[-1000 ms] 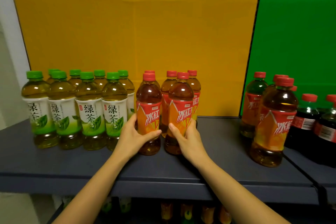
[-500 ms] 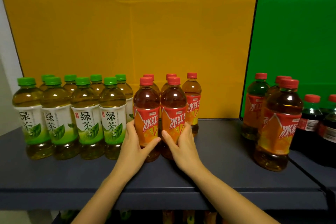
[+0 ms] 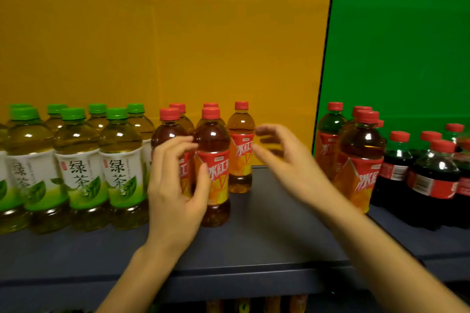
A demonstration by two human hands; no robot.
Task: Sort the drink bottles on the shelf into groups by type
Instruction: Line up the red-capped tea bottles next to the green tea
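Loosely curled, fingers (image 3: 183, 143) of the left hand (image 3: 175, 185) sit in front of 2 iced tea bottles (image 3: 213, 140) on the shelf (image 3: 267, 226) — fingers (image 3: 267, 154) of the right hand (image 3: 287, 162), spread and blurred, hold nothing just right of them.

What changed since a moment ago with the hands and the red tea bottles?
The right hand let go of the front right iced tea bottle and swung away to the right, fingers spread. The left hand loosened at the front left bottle; whether it touches is unclear. Green tea bottles and cola bottles stayed put.
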